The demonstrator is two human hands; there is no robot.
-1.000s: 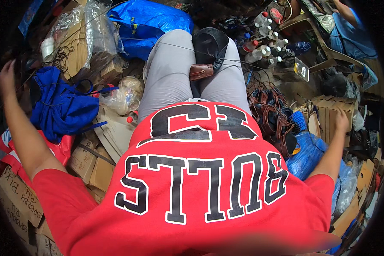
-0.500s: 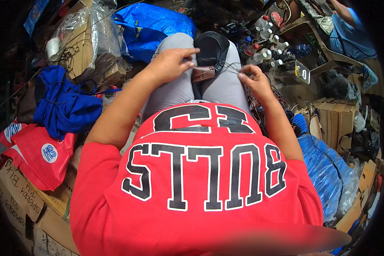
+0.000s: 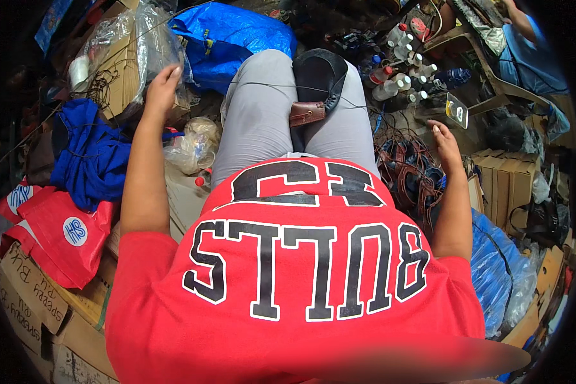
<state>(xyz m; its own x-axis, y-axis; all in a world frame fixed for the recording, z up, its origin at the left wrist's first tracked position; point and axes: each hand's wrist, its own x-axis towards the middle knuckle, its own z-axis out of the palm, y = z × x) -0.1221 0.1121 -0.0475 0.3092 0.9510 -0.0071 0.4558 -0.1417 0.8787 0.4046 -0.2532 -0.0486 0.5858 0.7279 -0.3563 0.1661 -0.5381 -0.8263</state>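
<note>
Between my thighs a shoe (image 3: 320,72) is propped, with a black sole or footbed side and a brown leather part (image 3: 307,113) at its near end. A thin dark thread (image 3: 262,84) stretches across my knees to both sides of the shoe. Well out to the left, my left hand (image 3: 162,89) is closed with its fingers together, and the thread leads toward it. My right hand (image 3: 447,146) is drawn out to the right, its fingertips pinched on the thread's other end, which is too fine to follow all the way.
Beyond my left knee lies a blue plastic bag (image 3: 237,38). Capped bottles (image 3: 390,86) crowd the far right, near a bent frame (image 3: 480,61). Brown strappy footwear (image 3: 406,166) is heaped by my right thigh. Cardboard boxes (image 3: 502,182) stand right; another person's arm (image 3: 521,22) shows top right.
Both hands have moved apart from beside the shoe, the left out to the left and the right out to the right. The thread is now drawn out across my knees.
</note>
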